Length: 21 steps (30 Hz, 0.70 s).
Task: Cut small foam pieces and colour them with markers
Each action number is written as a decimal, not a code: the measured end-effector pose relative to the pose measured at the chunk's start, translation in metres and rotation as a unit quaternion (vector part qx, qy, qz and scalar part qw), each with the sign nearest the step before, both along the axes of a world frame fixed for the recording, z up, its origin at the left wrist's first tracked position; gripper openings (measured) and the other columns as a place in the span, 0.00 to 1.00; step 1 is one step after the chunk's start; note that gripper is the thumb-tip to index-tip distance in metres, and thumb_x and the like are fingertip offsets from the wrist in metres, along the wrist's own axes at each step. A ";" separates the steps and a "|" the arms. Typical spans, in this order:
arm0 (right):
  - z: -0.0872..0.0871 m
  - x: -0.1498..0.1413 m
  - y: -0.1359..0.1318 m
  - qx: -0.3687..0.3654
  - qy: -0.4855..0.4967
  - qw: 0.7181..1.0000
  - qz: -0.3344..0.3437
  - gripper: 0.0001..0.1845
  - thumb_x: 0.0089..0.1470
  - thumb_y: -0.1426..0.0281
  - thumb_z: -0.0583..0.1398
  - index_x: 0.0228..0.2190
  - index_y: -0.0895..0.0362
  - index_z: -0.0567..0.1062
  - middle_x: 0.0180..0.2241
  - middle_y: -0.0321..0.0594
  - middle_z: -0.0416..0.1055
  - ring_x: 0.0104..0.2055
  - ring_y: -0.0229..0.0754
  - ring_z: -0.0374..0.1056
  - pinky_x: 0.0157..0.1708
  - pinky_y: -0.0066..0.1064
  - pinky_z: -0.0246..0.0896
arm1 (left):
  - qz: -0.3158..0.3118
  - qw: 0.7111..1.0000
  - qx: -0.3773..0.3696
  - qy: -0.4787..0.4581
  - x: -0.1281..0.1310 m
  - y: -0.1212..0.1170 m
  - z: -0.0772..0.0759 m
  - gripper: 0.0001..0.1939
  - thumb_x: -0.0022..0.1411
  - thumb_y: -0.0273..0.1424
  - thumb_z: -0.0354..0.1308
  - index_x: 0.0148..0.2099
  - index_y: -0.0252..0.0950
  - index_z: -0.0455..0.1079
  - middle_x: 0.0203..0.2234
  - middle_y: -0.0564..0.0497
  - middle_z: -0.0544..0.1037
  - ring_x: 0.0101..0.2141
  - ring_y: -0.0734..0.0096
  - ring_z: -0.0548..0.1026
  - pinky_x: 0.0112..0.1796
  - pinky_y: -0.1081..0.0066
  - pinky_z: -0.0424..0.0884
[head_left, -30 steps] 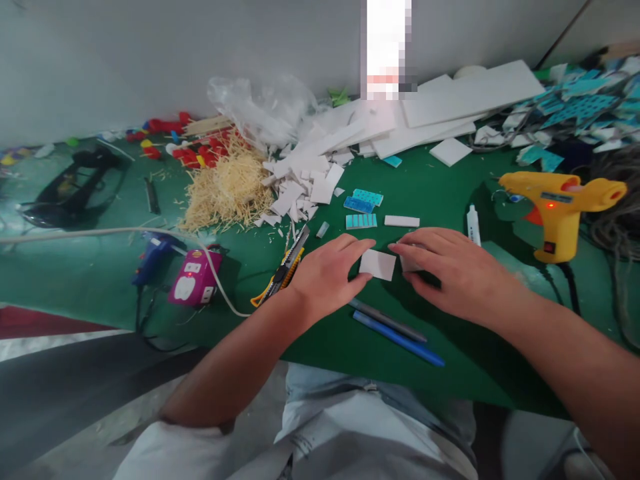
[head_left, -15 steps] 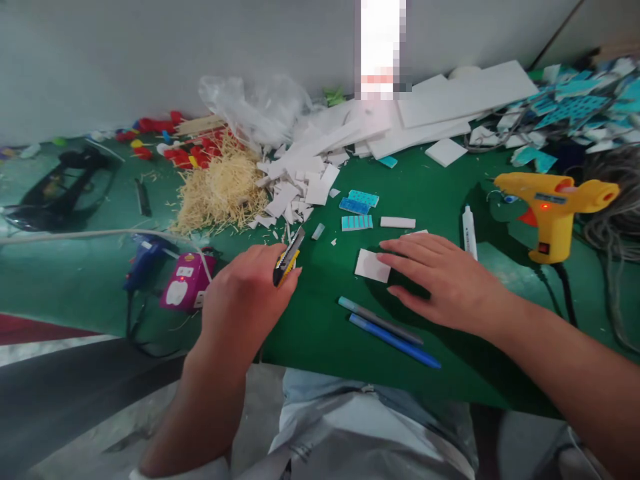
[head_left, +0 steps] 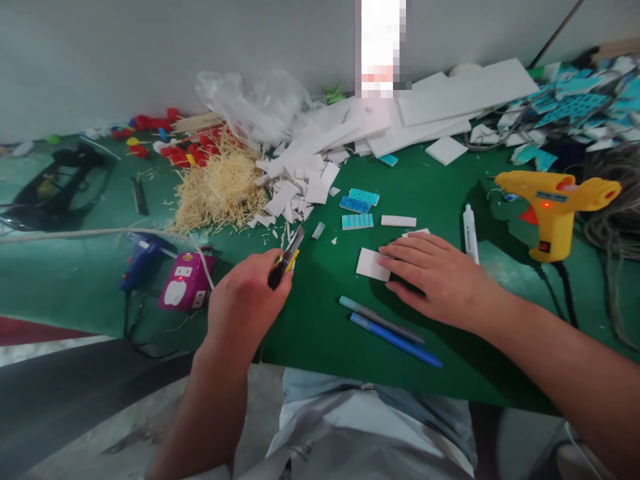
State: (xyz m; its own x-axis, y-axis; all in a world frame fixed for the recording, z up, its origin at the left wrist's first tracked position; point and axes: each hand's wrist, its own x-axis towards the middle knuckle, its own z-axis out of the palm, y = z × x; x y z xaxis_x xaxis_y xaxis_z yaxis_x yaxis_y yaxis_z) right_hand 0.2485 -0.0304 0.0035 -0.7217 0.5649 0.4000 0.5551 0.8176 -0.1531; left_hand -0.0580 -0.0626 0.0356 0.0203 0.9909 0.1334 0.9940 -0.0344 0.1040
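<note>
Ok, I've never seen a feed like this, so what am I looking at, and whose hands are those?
This is one camera worn on a person's head, looking down at their own bare hands over a green table. The left hand grips a yellow and black utility knife. The right hand lies flat, its fingers pressing on a small white foam piece. Nearby lie two blue pens, white foam scraps, a straw pile and a yellow glue gun.

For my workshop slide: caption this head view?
Left hand grips a utility knife while right hand presses a white foam square on the green table.
</note>
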 end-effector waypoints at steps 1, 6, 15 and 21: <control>0.000 0.000 0.000 0.003 -0.002 1.000 -0.001 0.14 0.66 0.71 0.59 0.48 0.59 0.83 0.50 0.49 0.83 0.52 0.50 0.78 0.56 0.50 0.73 | 0.005 1.000 0.004 -0.004 0.000 -0.001 0.001 0.12 0.66 0.33 0.60 0.51 0.45 0.77 0.37 0.50 0.83 0.38 0.58 0.81 0.35 0.66 0.72; 0.005 -0.001 0.000 0.033 0.000 0.999 -0.011 0.13 0.67 0.69 0.58 0.44 0.59 0.83 0.48 0.47 0.84 0.50 0.49 0.79 0.56 0.46 0.73 | -0.008 0.996 0.073 -0.053 0.003 -0.001 0.016 0.15 0.66 0.32 0.60 0.54 0.44 0.76 0.38 0.51 0.82 0.35 0.63 0.80 0.37 0.66 0.75; 0.004 0.001 0.000 0.033 0.001 0.999 -0.039 0.11 0.65 0.67 0.61 0.45 0.56 0.83 0.45 0.46 0.84 0.47 0.48 0.78 0.56 0.48 0.71 | -0.136 0.972 0.143 -0.125 0.030 0.026 0.034 0.17 0.68 0.30 0.57 0.58 0.43 0.74 0.37 0.52 0.80 0.36 0.68 0.79 0.41 0.67 0.79; 0.003 -0.002 0.000 0.043 0.002 0.999 -0.032 0.11 0.66 0.70 0.60 0.44 0.60 0.82 0.40 0.47 0.83 0.43 0.48 0.77 0.52 0.45 0.73 | -0.190 0.965 0.101 -0.147 0.041 0.053 0.026 0.18 0.68 0.32 0.55 0.57 0.38 0.74 0.40 0.48 0.80 0.40 0.65 0.79 0.47 0.66 0.78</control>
State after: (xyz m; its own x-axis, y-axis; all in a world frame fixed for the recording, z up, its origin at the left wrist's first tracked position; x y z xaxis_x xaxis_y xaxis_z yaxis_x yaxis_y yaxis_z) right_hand 0.2470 -0.0300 0.0062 -0.6829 0.5734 0.4525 0.6063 0.7905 -0.0866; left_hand -0.0167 -0.0100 0.0620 0.3081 0.8726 0.3789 0.8344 -0.4392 0.3330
